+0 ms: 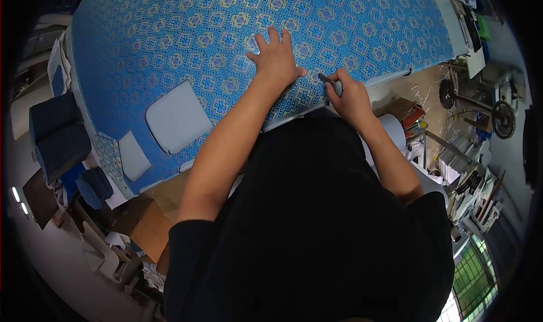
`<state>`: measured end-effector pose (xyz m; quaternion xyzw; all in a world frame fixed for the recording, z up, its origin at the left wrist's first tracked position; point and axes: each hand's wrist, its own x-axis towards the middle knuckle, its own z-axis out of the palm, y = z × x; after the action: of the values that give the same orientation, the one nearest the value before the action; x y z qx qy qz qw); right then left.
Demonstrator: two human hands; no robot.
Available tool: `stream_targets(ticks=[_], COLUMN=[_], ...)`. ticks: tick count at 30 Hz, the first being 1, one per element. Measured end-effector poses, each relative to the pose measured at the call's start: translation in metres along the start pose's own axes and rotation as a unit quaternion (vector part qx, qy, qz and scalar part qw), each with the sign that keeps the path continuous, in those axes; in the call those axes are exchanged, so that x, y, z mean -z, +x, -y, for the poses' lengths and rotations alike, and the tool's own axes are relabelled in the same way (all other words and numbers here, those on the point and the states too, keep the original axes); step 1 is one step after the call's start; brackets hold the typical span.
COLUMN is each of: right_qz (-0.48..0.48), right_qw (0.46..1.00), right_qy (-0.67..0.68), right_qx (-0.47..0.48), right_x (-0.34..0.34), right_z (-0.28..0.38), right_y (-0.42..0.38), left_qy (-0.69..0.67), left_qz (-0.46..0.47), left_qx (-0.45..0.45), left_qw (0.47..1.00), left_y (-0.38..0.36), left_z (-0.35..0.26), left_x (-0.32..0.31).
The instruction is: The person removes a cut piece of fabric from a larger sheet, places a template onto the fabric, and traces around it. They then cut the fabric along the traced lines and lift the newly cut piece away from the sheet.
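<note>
Blue patterned fabric (pixel 226 44) covers the large table before me. My left hand (pixel 277 61) lies on it with the fingers spread, holding nothing. To its right, near the table's front edge, my right hand (pixel 349 98) is closed around a small grey tool (pixel 337 87), whose dark tip points up and left towards the fabric. What kind of tool it is I cannot tell for certain. A light grey rounded panel (pixel 178 118) rests on the fabric left of my left forearm, and a smaller grey piece (pixel 133 157) lies further left.
Dark blue cushions (pixel 59 132) stand beyond the table's left end. Below that end is a cardboard box (pixel 151 228). Scraps lie on the floor at the right, near a stand with wheels (pixel 503 119) and stacked materials. The table's front edge runs close to my body.
</note>
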<state>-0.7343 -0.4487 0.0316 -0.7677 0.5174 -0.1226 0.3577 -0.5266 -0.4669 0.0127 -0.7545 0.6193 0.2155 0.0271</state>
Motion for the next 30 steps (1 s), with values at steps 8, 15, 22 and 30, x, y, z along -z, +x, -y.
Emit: stream_targets(ticks=[8,15,22,30], right_qz=[0.024,-0.052,-0.112,-0.118], right_qw=[0.998,0.997,0.982,0.980], right_qy=[-0.064,-0.033,-0.051,-0.070], right_qx=[-0.017,0.042,0.143,0.141], right_x=[-0.002,-0.019,-0.030,-0.034], right_z=[0.007,-0.012,-0.002,0.013], right_y=[0.009,0.012,0.101,0.147], left_qy=[0.014,0.021,-0.002,-0.007], left_qz=[0.005,-0.005,-0.002,-0.009], left_qx=[-0.004,0.002,0.010,-0.007], left_qw=[1.000,1.000,1.000,1.000], left_y=[0.001,0.006,0.006,0.004], left_z=[-0.001,-0.001,-0.002,0.000], left_x=[0.001,-0.007,-0.007,-0.006])
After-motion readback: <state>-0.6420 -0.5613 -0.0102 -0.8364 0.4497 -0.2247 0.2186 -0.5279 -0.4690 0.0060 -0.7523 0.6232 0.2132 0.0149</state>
